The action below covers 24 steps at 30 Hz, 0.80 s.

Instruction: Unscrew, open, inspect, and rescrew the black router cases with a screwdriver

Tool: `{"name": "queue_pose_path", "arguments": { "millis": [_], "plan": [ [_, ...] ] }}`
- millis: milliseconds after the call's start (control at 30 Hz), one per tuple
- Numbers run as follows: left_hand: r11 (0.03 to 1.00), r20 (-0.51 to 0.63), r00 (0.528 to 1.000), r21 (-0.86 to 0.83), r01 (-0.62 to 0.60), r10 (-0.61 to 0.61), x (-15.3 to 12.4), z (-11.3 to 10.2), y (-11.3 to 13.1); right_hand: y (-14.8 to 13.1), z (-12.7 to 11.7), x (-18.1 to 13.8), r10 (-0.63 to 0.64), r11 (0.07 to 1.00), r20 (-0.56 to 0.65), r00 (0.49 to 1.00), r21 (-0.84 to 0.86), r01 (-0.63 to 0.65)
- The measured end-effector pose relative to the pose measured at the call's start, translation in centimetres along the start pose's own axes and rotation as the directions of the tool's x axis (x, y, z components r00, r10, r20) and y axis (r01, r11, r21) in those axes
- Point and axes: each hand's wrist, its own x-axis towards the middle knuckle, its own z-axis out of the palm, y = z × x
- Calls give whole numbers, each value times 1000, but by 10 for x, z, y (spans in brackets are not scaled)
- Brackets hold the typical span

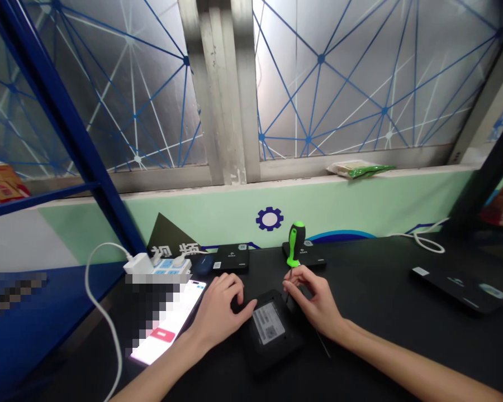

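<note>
Your right hand (314, 298) has thumb and fingertips pinched together low on the thin metal shaft of the green-and-black-handled screwdriver (295, 245), which stands nearly upright with its tip down at the far right corner of the flat black plastic device box (272, 329). Your left hand (220, 307) lies flat, fingers slightly spread and pressing on the box's near-left edge — not gripping, just bracing. The box sits label-side up on the black tabletop (381, 290), directly between your hands. To do this well: keep the shaft vertical over the screw, keep the brace hand firm so the box cannot rotate, and turn slowly from the fingertips; the tip itself is hidden behind your fingers, so seating cannot be confirmed by eye. Writing: the box's white rectangular label (268, 325) carries print and a code too small to read. Two similar black boxes (232, 258) lie behind — logos illegible. The white power strip (159, 264) has blue markings; Chinese characters show on the wall's dark triangle (171, 243).
</note>
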Motion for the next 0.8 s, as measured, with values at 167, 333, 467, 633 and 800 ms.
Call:
{"name": "queue_pose_path", "arguments": {
  "millis": [167, 333, 467, 633, 800],
  "plan": [
    [1000, 44, 999, 18, 10, -11, 1, -3, -1, 1, 0, -1, -9, 1000, 0, 1000, -10, 9],
    [995, 152, 984, 11, 96, -97, 1, -4, -2, 1, -1, -1, -3, 1000, 4, 1000, 2, 3],
    [996, 187, 978, 9, 93, -93, 1, -7, 0, 2, -1, -1, 9, 1000, 5, 1000, -14, -9],
    [1000, 208, 978, 30, 7, -13, -1, -5, -1, 2, -1, 0, 7, 1000, 20, 1000, -9, -7],
    [997, 125, 989, -19, -72, 74, -3, -2, 1, 1, -2, 0, 6, 1000, 28, 1000, -10, -5]
  ]
}}
